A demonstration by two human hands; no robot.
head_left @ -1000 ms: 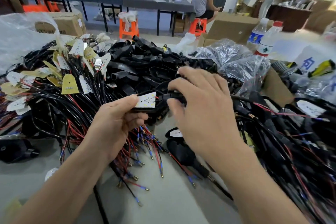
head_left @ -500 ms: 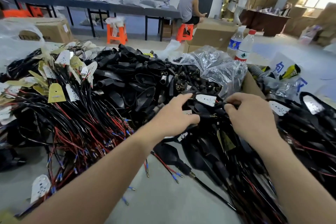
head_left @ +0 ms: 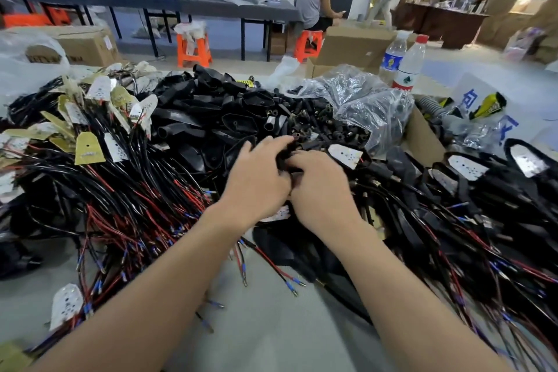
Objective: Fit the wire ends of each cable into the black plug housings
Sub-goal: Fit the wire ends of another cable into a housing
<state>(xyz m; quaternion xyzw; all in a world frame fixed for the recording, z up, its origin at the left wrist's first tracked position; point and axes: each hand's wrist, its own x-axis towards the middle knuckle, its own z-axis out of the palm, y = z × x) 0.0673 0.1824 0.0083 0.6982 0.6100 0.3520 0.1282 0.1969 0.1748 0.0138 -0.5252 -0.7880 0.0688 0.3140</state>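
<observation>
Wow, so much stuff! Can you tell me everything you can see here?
cables: big heaps, black with red and blue-tipped wire ends, left and right on the table
plug housings: a pile, black, middle, behind the hands
tags: many, white and yellow, on the cables
plastic bag: one, clear, right of the housings, small black parts inside
bottles: two, clear, one red-capped, back right
stools: at least two, orange, floor behind the table
cardboard boxes: several, brown, back left and right
people: two, far back, one seated
table: one, grey, under everything
left hand: one, on black parts, middle
right hand: one, close beside the left; grip hidden
</observation>
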